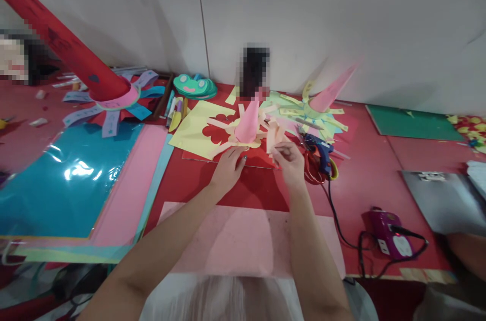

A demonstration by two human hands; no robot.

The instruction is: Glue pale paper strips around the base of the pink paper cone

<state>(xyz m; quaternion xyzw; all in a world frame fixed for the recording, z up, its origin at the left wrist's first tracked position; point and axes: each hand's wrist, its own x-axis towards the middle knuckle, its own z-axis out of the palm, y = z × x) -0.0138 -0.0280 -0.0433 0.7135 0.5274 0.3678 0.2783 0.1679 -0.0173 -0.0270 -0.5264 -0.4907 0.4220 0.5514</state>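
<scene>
In the head view a pink paper cone (247, 126) stands upright on a cream paper base with pale strips spread around it. My left hand (229, 168) is low at the near edge of this base, fingers stretched forward with the tips at the paper and the thumb apart. My right hand (290, 160) is closed, thumb and fingers pinching a peach paper strip (275, 134) just right of the cone. Under the cone lie a red scalloped paper shape (218, 132) and a yellow sheet (190, 121).
A blue glue gun (322, 151) lies right of my hand, its cable near a purple power box (390, 232). Another pink cone (334, 90) stands behind. Left are a tall red cone (76, 42) and a shiny blue sheet (72, 179). A clipboard (448, 199) lies right.
</scene>
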